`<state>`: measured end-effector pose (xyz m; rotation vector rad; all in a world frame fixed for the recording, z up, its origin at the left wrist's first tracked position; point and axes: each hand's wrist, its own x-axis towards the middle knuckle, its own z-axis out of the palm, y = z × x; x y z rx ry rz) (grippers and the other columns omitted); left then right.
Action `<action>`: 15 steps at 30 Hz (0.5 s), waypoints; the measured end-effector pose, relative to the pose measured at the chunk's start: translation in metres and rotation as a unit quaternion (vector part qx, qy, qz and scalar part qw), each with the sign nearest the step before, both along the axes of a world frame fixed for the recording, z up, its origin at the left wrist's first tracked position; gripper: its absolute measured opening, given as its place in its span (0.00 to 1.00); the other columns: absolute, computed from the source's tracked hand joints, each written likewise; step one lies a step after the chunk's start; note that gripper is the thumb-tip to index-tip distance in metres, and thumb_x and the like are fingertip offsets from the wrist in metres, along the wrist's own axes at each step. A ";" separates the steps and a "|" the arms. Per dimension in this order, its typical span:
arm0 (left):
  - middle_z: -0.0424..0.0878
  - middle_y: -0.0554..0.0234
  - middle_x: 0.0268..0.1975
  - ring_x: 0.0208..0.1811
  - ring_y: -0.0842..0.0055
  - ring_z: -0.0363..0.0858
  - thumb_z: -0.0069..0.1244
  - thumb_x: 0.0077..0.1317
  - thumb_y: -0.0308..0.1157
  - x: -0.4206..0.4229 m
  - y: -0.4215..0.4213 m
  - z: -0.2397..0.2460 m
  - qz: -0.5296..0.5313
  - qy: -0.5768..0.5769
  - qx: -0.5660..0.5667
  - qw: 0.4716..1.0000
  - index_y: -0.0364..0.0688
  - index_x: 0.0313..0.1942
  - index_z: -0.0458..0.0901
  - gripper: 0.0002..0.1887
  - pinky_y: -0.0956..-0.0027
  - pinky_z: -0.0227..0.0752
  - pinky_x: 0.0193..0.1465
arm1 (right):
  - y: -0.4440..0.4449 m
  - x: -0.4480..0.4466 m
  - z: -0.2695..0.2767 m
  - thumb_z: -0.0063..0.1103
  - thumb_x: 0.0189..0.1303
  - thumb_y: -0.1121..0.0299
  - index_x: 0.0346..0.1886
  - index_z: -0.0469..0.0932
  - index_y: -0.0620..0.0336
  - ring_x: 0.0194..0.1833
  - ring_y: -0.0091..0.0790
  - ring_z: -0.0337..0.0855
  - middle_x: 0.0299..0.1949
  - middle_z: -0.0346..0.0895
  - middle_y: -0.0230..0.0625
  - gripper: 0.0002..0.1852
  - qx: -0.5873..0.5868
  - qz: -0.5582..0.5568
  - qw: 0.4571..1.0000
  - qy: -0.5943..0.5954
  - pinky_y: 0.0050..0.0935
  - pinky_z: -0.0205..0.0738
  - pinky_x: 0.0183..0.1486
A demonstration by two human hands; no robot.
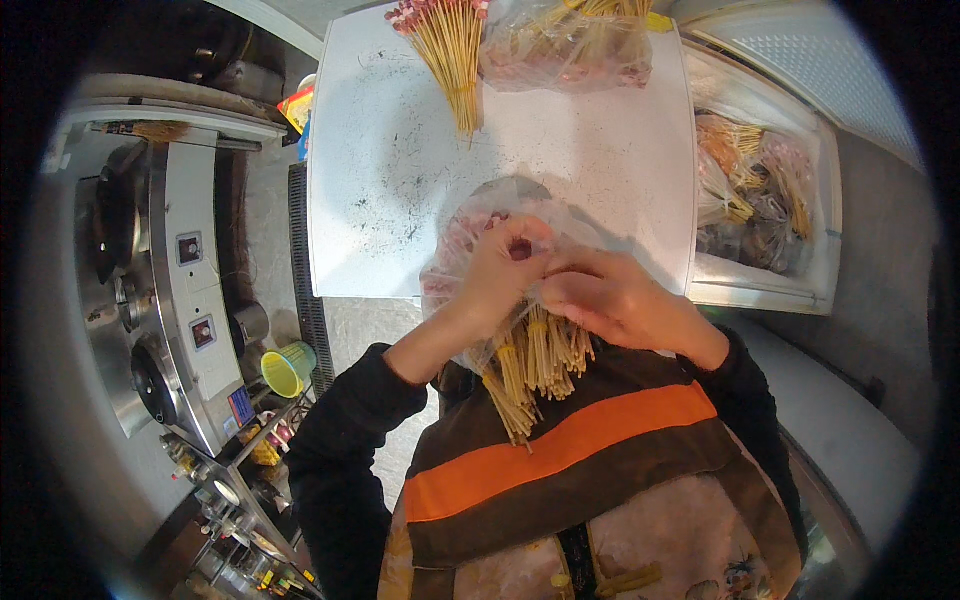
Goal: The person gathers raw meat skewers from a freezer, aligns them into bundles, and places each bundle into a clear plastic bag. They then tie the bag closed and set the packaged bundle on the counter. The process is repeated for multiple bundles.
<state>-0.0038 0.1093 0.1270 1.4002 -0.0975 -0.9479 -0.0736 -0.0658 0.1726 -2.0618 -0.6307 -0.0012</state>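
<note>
Both of my hands meet over a clear plastic bag [450, 247] at the near edge of the white surface. Bundles of bamboo skewers [544, 352] stick out of the bag's mouth towards my apron, some bound with yellow bands. Pinkish meat shows through the plastic on the far side. My left hand [499, 270] pinches the gathered plastic, its thumb and forefinger curled into a ring. Close against it, my right hand [611, 292] grips the bag's neck above the skewers. The exact fingertip contact is partly hidden.
At the far edge lie a bundle of meat skewers [454, 67] and another bagged bundle [570, 56]. An open chest freezer [769, 281] on the right holds more bagged skewers [784, 176]. Leftwards are a stove counter [195, 277], a yellow-green basket [289, 369] and a rack of bottles [240, 525].
</note>
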 end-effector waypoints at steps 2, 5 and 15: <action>0.74 0.72 0.35 0.37 0.86 0.72 0.55 0.60 0.24 0.003 0.002 0.003 0.013 0.083 -0.009 0.996 0.40 0.44 0.76 0.11 0.79 0.67 0.40 | 0.003 0.008 0.000 0.61 0.57 0.74 0.43 0.76 0.61 0.47 0.50 0.78 0.52 0.74 0.42 0.11 -0.019 0.006 1.000 -0.016 0.41 0.75 0.43; 0.74 0.71 0.35 0.38 0.84 0.73 0.56 0.62 0.25 0.007 0.006 0.009 0.047 0.163 -0.033 0.985 0.42 0.46 0.75 0.13 0.78 0.67 0.42 | 0.005 0.015 0.003 0.62 0.55 0.75 0.40 0.77 0.60 0.45 0.49 0.79 0.49 0.74 0.41 0.09 -0.021 0.025 0.998 -0.056 0.40 0.75 0.42; 0.76 0.64 0.45 0.48 0.76 0.75 0.50 0.65 0.20 0.004 0.016 0.014 0.142 0.267 -0.146 0.942 0.42 0.51 0.75 0.15 0.75 0.70 0.53 | -0.004 0.013 0.010 0.62 0.55 0.79 0.41 0.77 0.62 0.41 0.49 0.79 0.45 0.74 0.42 0.10 -0.015 0.012 0.999 0.043 0.37 0.75 0.41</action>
